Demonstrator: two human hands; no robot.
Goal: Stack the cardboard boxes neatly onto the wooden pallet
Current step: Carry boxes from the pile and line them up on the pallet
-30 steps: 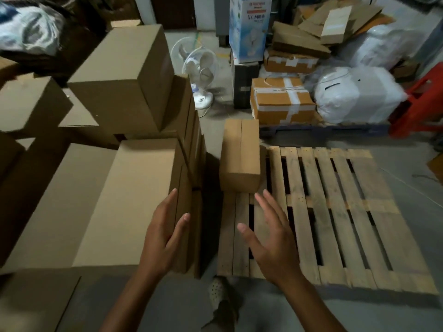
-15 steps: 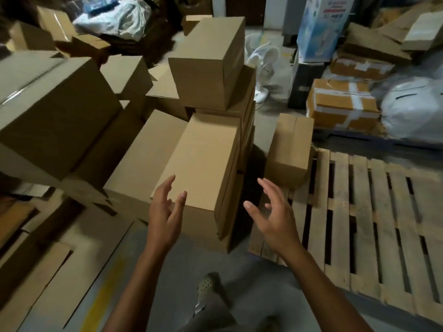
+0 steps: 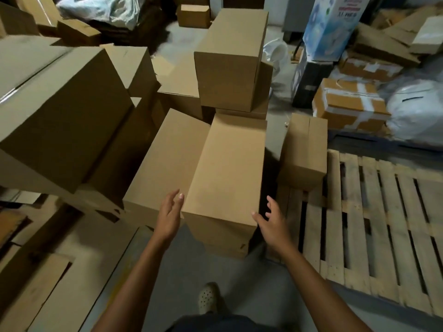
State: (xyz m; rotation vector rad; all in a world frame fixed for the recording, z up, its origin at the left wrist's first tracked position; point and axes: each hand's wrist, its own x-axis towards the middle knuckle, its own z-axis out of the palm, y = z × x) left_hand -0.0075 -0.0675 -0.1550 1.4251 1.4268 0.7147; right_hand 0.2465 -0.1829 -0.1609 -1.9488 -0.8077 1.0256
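The left hand [image 3: 169,213] and right hand [image 3: 272,220] are both open, fingers spread, flanking the near end of a long cardboard box [image 3: 227,173] atop a floor stack. The left thumb is at its edge; the right is just beside its corner. Half a second ago both hung short of it. More cartons crowd left and behind. A smaller box [image 3: 303,152] sits on the wooden pallet's [image 3: 374,224] corner, right.

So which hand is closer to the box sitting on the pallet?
Right. The right hand is just below and left of the box on the pallet; the left hand is further left.
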